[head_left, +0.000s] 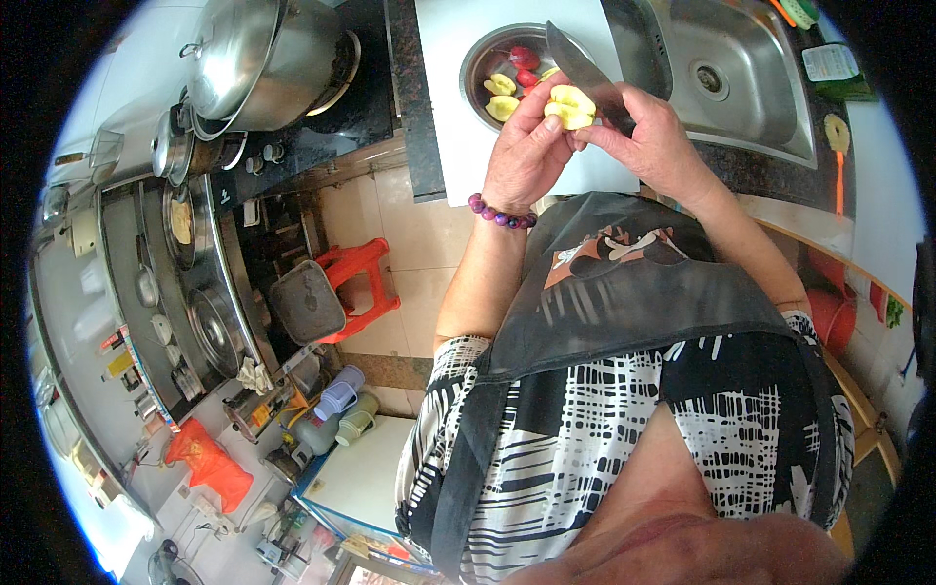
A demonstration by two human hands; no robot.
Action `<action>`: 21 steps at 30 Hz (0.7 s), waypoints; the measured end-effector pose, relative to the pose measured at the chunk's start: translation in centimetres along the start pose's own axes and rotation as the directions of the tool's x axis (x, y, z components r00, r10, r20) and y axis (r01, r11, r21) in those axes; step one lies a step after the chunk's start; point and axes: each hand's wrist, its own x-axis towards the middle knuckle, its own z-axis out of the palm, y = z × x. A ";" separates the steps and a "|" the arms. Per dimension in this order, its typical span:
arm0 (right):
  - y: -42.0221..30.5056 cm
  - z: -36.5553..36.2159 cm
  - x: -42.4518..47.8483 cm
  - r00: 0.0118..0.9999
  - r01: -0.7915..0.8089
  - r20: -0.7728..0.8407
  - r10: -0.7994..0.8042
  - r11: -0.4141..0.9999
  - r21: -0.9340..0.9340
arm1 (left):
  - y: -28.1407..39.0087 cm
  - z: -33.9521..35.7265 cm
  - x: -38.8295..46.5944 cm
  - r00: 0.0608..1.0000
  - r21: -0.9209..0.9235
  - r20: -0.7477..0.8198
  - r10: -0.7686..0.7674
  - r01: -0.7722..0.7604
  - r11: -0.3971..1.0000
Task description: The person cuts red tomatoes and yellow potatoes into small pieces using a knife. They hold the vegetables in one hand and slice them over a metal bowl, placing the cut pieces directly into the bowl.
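Note:
My left hand [523, 139], with a purple bead bracelet [502, 213] at its wrist, holds a cut piece of pale yellow fruit [570, 108] by its edges. In my right hand [654, 139] is a kitchen knife [581, 66], its broad dark blade slanting up to the left behind the fruit. My right thumb and fingertips also meet the fruit's right side. Just beyond my left hand stands a stainless steel bowl [468, 82], partly covered by the hand and blade. Inside it lie yellow fruit pieces [502, 108] and red-skinned ones [523, 58].
A white board [442, 44] lies under the bowl. To the right is a steel sink [738, 117], with an orange-handled brush [837, 157] beside it. A large lidded steel pot [256, 66] stands on the black stove [351, 110]. A red plastic stool [365, 281] stands below left.

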 end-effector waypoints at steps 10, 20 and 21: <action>0.7 0.0 0.0 0.979 -0.153 0.157 0.129 0.976 0.153 | 0.1 0.5 -0.2 0.998 0.117 -0.047 0.053 -0.047 0.992; 0.6 -0.3 -0.1 0.999 -0.030 0.012 0.030 1.000 0.000 | 0.3 0.9 0.2 0.996 0.213 -0.060 0.065 -0.051 0.976; 0.4 -0.5 -0.1 1.000 0.016 -0.024 -0.017 0.999 -0.036 | 0.4 1.1 0.4 0.996 0.250 -0.061 0.070 -0.053 0.967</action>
